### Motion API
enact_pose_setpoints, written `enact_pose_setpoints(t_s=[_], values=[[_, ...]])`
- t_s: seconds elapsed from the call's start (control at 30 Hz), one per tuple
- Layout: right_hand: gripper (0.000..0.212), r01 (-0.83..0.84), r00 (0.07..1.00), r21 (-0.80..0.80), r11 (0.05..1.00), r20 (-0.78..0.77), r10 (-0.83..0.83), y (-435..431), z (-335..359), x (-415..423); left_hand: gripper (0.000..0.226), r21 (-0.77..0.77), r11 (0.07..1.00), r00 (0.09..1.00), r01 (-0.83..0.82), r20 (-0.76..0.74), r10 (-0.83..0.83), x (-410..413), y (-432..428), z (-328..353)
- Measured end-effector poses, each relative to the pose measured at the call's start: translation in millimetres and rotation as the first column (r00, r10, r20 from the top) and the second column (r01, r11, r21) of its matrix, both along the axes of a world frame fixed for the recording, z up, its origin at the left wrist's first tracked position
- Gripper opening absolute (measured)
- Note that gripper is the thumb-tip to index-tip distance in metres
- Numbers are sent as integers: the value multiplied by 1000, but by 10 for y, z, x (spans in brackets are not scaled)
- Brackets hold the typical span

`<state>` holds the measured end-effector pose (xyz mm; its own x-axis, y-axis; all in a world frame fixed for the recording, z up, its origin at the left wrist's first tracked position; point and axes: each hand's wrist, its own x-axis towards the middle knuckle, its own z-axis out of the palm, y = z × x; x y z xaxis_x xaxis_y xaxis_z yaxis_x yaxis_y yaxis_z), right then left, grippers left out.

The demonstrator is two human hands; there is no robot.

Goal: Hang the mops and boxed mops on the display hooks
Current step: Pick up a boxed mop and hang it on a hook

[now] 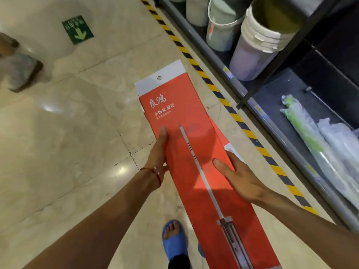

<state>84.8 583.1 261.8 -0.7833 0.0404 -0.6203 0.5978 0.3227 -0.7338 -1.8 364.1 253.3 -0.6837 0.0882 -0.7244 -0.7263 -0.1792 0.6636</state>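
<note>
A glossy beige marble floor [58, 133] on the left, then the left hand [158, 152], thumb on top, fingers curled under the long flat red cardboard mop box [174, 117], held low above the floor. The right hand [240, 176] grips its opposite edge, with stacked white plastic buckets [259, 37] beyond.

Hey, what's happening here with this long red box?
A person is holding a long red boxed mop lengthwise over the floor, left hand gripping its left edge, right hand its right edge. The end with the hanging hole points away from them. No display hook shows, so it is not yet hung.
</note>
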Motion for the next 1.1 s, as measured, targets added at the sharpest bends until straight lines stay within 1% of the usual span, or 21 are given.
enact_pose_setpoints(t_s=[0.07,0.13,0.17,0.2,0.27,0.3,0.33,0.4,0.43,0.5,0.53,0.57,0.63,0.67,0.7,0.77,0.83,0.93,1.03,1.1], values=[[50,30,1000,-15,999,-2,-31,26,294,197,80,23,1000,999,6,-43,-5,129,121,203],[26,77,997,-48,996,7,-76,79,561,372,81,0,1000,997,-11,-80,11,233,246,401],[20,98,995,-68,993,6,-98,117,682,459,83,-38,999,995,-18,-96,14,282,308,499],[20,120,993,-91,989,4,-120,167,781,556,88,-72,997,993,-23,-117,14,333,365,581],[30,177,984,-126,976,10,-177,280,974,743,99,-136,991,986,-4,-163,-18,466,489,768],[38,199,980,-136,970,11,-200,348,1064,839,97,-163,986,982,18,-185,-48,549,556,887],[45,210,977,-137,968,7,-211,423,1161,938,87,-187,982,974,38,-214,-79,633,632,1035],[56,215,976,-122,969,-7,-218,581,1395,1147,59,-239,969,948,67,-286,-137,798,791,1335],[58,200,979,-115,973,-27,-204,658,1516,1261,57,-264,961,930,83,-326,-169,883,868,1457],[58,164,982,-81,983,-78,-171,803,1806,1480,71,-308,945,887,109,-399,-233,1059,1006,1690],[60,174,977,-71,982,-110,-181,893,1954,1582,79,-311,943,870,119,-425,-250,1149,1087,1802],[66,188,968,-63,980,-154,-196,976,2102,1665,81,-294,947,859,129,-444,-255,1246,1174,1926],[84,239,940,-51,970,-237,-244,1111,2420,1823,67,-254,957,847,137,-471,-247,1461,1359,2228],[86,275,920,-67,959,-271,-283,1171,2595,1897,62,-248,955,833,164,-483,-268,1573,1456,2401],[81,306,897,-91,948,-307,-319,1223,2771,1976,64,-256,943,811,212,-492,-316,1687,1545,2564],[67,365,843,-117,924,-380,-381,1310,3155,2120,80,-258,915,766,311,-502,-402,1883,1719,2905],[68,439,792,-80,895,-436,-427,1407,3531,2258,87,-268,891,729,366,-513,-453,2039,1880,3238],[63,507,735,-16,862,-513,-443,1555,4014,2496,88,-270,868,666,416,-560,-494,2210,2105,3733],[66,533,702,38,845,-578,-416,1708,4390,2708,94,-186,835,624,518,-585,-518,2299,2300,4156],[66,547,664,42,836,-630,-403,1800,4631,2816,85,-78,812,625,579,-597,-503,2344,2427,4449]])
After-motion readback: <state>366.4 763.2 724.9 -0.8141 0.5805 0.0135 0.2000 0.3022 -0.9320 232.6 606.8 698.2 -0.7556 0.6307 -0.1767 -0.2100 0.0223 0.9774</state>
